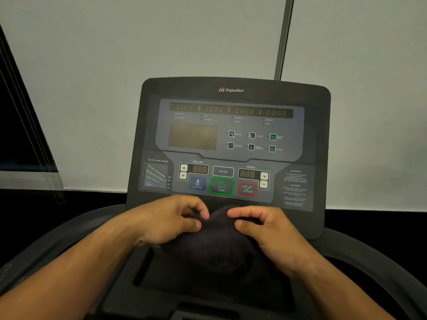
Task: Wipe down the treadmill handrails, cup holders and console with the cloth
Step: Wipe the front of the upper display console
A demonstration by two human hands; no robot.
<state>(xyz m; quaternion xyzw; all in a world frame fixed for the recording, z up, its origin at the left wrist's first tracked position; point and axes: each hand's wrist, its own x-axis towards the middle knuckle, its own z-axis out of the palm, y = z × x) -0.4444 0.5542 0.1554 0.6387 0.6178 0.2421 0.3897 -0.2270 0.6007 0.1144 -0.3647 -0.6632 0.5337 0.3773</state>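
Two hands, left hand and right hand, are clamped on a dark cloth bunched just below the console. It is judged soft, light, limp; best gripped wadded.

Both hands, left hand and right hand, pinch a dark cloth below the console.

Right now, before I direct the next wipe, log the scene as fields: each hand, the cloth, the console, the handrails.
left hand: fingers curled, pinching the dark bunched cloth
right hand: pinching the same cloth from the other side
cloth position: just below the button row of the black treadmill console; contact unclear
console displays: look unlit
handrails: dark curved handrails on either side, no hand on them
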